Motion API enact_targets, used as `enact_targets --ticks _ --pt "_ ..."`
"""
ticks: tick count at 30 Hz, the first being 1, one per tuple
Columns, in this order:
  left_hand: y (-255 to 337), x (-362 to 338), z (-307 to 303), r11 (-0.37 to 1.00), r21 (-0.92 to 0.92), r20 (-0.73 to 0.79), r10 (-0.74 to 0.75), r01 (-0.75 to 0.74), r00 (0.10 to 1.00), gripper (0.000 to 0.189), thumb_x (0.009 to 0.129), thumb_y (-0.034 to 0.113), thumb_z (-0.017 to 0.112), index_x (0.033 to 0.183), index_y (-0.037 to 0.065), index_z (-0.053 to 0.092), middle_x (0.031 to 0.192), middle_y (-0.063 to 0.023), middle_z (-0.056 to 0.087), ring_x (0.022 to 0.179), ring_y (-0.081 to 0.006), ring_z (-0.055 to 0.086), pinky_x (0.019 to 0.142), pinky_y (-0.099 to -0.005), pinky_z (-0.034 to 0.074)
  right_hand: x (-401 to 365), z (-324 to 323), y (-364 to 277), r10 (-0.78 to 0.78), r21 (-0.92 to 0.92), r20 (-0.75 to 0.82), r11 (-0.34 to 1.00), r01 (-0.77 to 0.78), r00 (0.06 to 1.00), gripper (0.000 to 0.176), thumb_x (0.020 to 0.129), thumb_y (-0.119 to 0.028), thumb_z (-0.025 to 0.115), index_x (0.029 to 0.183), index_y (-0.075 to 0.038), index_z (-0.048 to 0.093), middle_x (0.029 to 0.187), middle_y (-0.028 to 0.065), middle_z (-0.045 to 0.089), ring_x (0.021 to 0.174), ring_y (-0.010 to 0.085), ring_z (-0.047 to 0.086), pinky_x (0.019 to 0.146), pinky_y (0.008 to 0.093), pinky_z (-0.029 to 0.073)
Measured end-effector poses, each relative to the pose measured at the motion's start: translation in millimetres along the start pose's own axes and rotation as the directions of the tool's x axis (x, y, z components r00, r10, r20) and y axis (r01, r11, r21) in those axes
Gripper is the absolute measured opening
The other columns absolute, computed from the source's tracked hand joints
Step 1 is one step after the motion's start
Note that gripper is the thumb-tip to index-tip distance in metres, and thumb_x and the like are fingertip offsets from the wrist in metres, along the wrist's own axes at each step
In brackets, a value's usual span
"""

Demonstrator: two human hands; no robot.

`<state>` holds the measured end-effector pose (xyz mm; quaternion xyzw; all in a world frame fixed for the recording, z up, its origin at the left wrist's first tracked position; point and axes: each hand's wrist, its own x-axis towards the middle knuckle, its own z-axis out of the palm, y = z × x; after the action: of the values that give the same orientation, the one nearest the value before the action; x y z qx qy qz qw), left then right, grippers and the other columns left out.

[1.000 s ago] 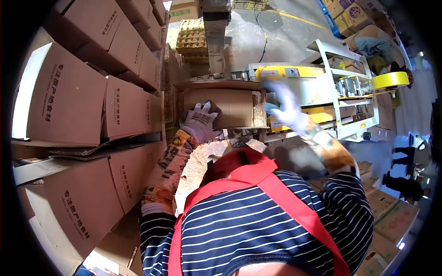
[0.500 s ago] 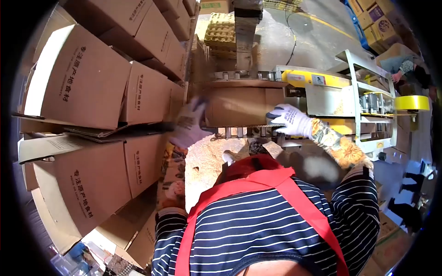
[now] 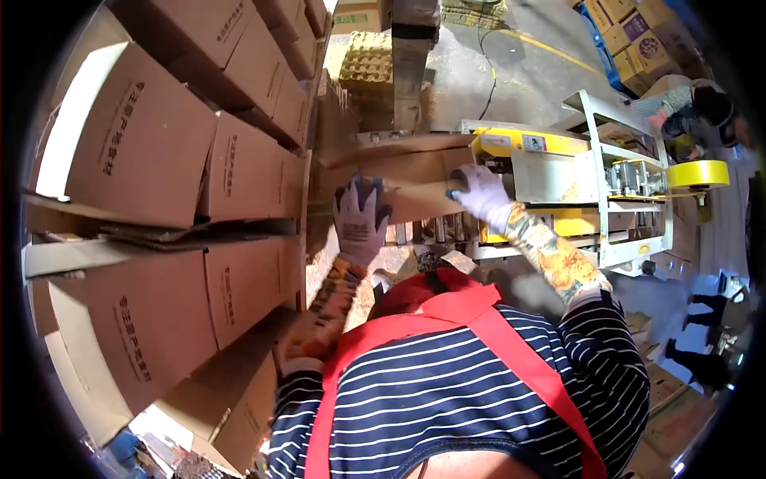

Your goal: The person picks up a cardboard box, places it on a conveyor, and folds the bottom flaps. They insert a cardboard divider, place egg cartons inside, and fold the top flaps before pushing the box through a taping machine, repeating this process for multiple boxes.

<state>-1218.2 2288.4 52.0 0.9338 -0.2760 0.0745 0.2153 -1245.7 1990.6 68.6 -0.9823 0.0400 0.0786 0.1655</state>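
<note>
Floor (image 3: 459, 68): grey, hard-surfaced, upper centre; marked with one yellow line (image 3: 550, 50) running obliquely toward upper right. Cable (image 3: 493, 76): dark, loose, lying on same. Post (image 3: 409, 72): upright, dark band near top, upper centre. Moulded trays (image 3: 367, 57): stacked, yellowish, just left of post. Carton wall (image 3: 136, 136): brown boxes in tiers, dark printing, filling left side. Pallet (image 3: 602, 40): blue, beside stacked boxes (image 3: 650, 52), upper right. Further cartons (image 3: 670, 415): lower right, dim. Light: bright at upper centre, bluish at right.
</note>
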Motion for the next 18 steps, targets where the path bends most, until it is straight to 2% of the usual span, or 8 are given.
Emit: enact_targets --ticks 2,3,7,8,11,14,16,18 --pt "5 -13 26 0.985 0.08 0.018 -0.154 0.152 0.988 0.071 0.078 0.035 0.073 0.139 0.009 0.048 0.144 -0.0285 0.04 0.132 -0.0464 0.037 0.113 -0.0581 0.025 -14 -13 -30 -0.034 -0.206 0.044 0.978 0.042 0.998 0.06 0.077 -0.042 0.073 0.126 -0.012 0.058 0.118 0.0151 0.06 0.115 0.032 0.055 0.103 0.0467 0.039" --pt "1 -5 34 0.987 0.076 -0.002 -0.14 0.139 0.99 0.071 0.078 0.036 0.073 0.139 0.009 0.048 0.144 -0.0291 0.04 0.132 -0.0473 0.036 0.113 -0.0577 0.025 -21 -19 -41 -0.225 -0.339 -0.189 0.929 0.151 0.956 0.059 0.077 -0.039 0.073 0.127 -0.012 0.057 0.125 0.0184 0.055 0.121 0.0327 0.05 0.105 0.0518 0.036" --pt "0 -9 36 0.988 0.031 -0.025 -0.15 0.15 0.988 0.074 0.078 0.036 0.075 0.14 0.009 0.046 0.144 -0.0303 0.039 0.131 -0.0488 0.037 0.111 -0.0594 0.028 50 -39 -81 -0.282 -0.217 -0.436 0.954 0.205 0.854 0.064 0.079 -0.036 0.071 0.132 -0.006 0.052 0.139 0.0219 0.045 0.133 0.0356 0.04 0.111 0.0572 0.03" --pt "1 -9 40 0.991 -0.029 -0.172 -0.137 0.134 0.976 0.075 0.078 0.036 0.076 0.14 0.009 0.045 0.144 -0.0302 0.039 0.13 -0.0489 0.038 0.11 -0.0602 0.03 64 -20 -84 -0.287 -0.216 -0.218 0.946 0.241 0.933 0.066 0.083 -0.036 0.068 0.136 -0.004 0.048 0.143 0.0211 0.044 0.136 0.0368 0.038 0.114 0.055 0.027" --pt "-16 -19 65 0.998 -0.047 -0.512 0.017 -0.048 0.859 0.084 0.074 0.044 0.08 0.144 0.016 0.043 0.147 -0.0278 0.037 0.132 -0.0485 0.037 0.107 -0.0675 0.029 23 26 -56 -0.439 -0.064 -0.083 0.898 0.435 0.894 0.064 0.085 -0.036 0.065 0.137 -0.004 0.046 0.144 0.0203 0.043 0.137 0.0363 0.037 0.116 0.0519 0.026" --pt "-2 3 11 0.975 0.21 -0.084 -0.057 0.074 0.995 0.084 0.068 0.054 0.08 0.141 0.024 0.05 0.153 -0.0257 0.03 0.138 -0.048 0.031 0.113 -0.0658 0.02 -7 19 -60 -0.426 -0.18 -0.066 0.895 0.409 0.902 0.068 0.084 -0.034 0.066 0.141 -0.006 0.043 0.143 0.0192 0.045 0.135 0.0357 0.04 0.115 0.0507 0.028" --pt "-13 23 -37 0.957 0.275 0.342 -0.19 0.095 0.92 0.076 0.074 0.05 0.075 0.142 0.028 0.052 0.156 -0.0215 0.031 0.141 -0.0424 0.03 0.115 -0.0649 0.016 -4 29 -56 -0.413 -0.111 -0.058 0.908 0.405 0.909 0.068 0.082 -0.031 0.068 0.141 -0.006 0.043 0.142 0.0196 0.045 0.134 0.0367 0.041 0.115 0.051 0.028" --pt "-52 -1 3 0.993 -0.094 0.093 -0.063 0.072 0.994 0.063 0.078 0.026 0.077 0.138 0.024 0.057 0.158 -0.0203 0.027 0.144 -0.0409 0.029 0.116 -0.0561 0.025 5 26 -48 -0.436 -0.038 -0.065 0.9 0.434 0.898 0.068 0.081 -0.027 0.068 0.141 -0.006 0.044 0.142 0.0205 0.045 0.134 0.0366 0.041 0.115 0.0514 0.028"
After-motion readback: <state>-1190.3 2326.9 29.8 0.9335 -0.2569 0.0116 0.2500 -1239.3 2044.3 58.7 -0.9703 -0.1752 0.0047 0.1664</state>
